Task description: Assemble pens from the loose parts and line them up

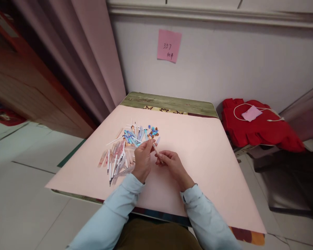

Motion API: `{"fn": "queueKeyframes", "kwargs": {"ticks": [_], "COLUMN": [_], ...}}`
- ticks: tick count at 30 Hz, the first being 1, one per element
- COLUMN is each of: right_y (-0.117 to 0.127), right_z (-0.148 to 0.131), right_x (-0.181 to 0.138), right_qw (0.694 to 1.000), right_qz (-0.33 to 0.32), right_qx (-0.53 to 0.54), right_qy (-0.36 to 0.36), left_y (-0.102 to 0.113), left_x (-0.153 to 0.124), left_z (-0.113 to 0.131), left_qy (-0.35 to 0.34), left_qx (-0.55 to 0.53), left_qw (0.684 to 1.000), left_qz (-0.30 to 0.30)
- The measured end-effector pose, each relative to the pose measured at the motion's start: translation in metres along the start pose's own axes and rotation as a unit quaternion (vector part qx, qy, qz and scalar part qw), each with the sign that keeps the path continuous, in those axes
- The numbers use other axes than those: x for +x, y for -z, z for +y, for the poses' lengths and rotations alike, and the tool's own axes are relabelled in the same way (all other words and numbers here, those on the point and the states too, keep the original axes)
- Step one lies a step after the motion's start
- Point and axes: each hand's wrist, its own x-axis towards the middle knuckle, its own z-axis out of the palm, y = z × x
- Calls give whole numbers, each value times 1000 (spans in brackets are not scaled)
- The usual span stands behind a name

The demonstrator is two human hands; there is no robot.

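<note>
Both hands meet over the near middle of the table, pinching a slim pale pen [155,148] that slants between them. My left hand [143,159] is closed at its upper end, thumb and finger pressed together. At the lower end, my right hand [173,165] has its fingers curled round the pen. Just beyond the fingertips shows a lavender pen part [158,140]; whether it touches the hand I cannot tell. Left of my left hand lie white refills [114,163] with dark tips, clear and pinkish pen barrels [103,158], and blue pen parts [129,136].
Small blue and brown pieces [153,131] lie in a cluster beyond my hands. A pale pink sheet [206,173] covers most of the table. Red cloth [240,125] with a white cable [236,113] sits off to the right. A pink note [169,46] is on the wall.
</note>
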Motion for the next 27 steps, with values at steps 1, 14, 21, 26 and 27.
{"fn": "queueKeyframes", "kwargs": {"ticks": [1,14,21,26,27], "right_y": [-1,5,11,-3,-5], "right_z": [1,6,-21,-15,-13], "right_x": [1,21,95,119,121], "right_qw": [1000,987,879,813,807], "right_qz": [-3,131,219,259,264], "right_qx": [1,-95,-420,-521,-529], "right_qy": [-1,16,55,2,3], "left_y": [3,30,35,40,42], "left_x": [1,-12,-10,4,6], "left_z": [0,31,44,50,51], "left_qy": [5,75,111,132,131], "left_qx": [7,42,64,72,73], "left_qw": [1000,994,985,981,982], "left_qz": [-1,-68,-112,-120,-117]}}
